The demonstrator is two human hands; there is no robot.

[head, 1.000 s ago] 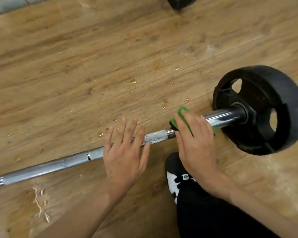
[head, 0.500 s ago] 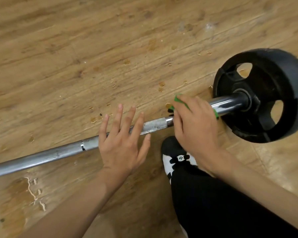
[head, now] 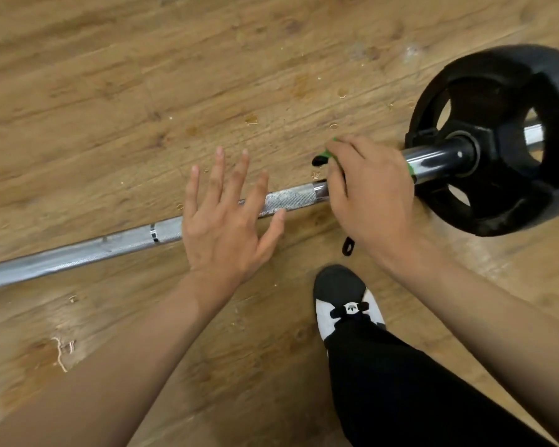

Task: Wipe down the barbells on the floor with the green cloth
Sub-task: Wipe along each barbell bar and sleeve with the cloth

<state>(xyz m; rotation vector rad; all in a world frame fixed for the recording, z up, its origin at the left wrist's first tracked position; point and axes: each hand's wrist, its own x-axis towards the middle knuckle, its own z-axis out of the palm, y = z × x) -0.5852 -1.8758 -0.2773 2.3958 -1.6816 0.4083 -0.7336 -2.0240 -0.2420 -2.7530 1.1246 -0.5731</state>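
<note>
1. Our long silver steel barbell (head: 78, 256) lay across the scuffed wooden plank floor (head: 142, 91), its round black weight plate (head: 484, 75) at the right end.
2. We curled our right hand (head: 368, 195) round the green cloth (head: 328, 153), wrapping it on the shiny sleeve just beside the plate; only green edges showed past our fingers.
3. Our left hand (head: 226, 221) lay spread flat, fingers straight, over the knurled shaft, near the right hand but apart from it.
4. Our black-and-white shoe (head: 339, 285) stood below the bar.
</note>
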